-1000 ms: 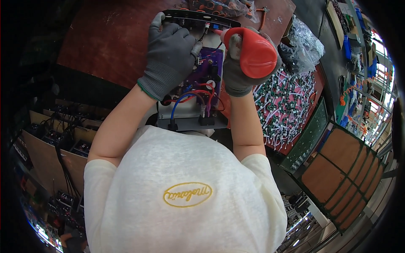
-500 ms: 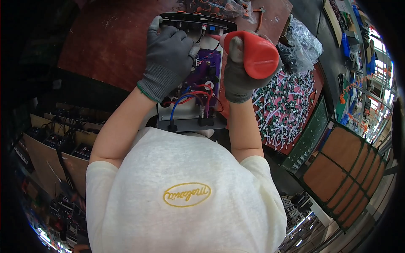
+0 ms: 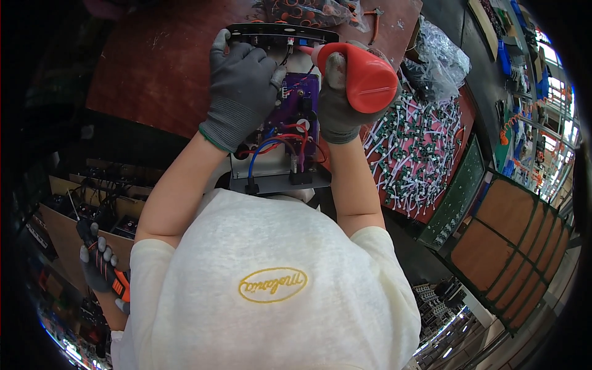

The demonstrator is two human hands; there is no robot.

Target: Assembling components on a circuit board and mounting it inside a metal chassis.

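In front of me stands an open metal chassis with a purple circuit board and red, blue and black wires inside. A black panel forms its far side. My left hand, in a grey glove, grips the left end of this panel with its fingers bent; their tips are partly hidden. My right hand, also gloved, is closed round a red squeeze bottle. The bottle lies tilted, its thin nozzle pointing left at the inner side of the panel, near a small white connector.
Many small green boards with white leads lie in a heap on the right. Behind them is a clear plastic bag. Another person's gloved hand holds an orange-and-black tool at left, beside cardboard-partitioned boxes of black units.
My right hand and the bottle have shifted slightly left, the nozzle still at the panel. My left hand keeps its grip. Another person's hand with a tool has come into view at left.
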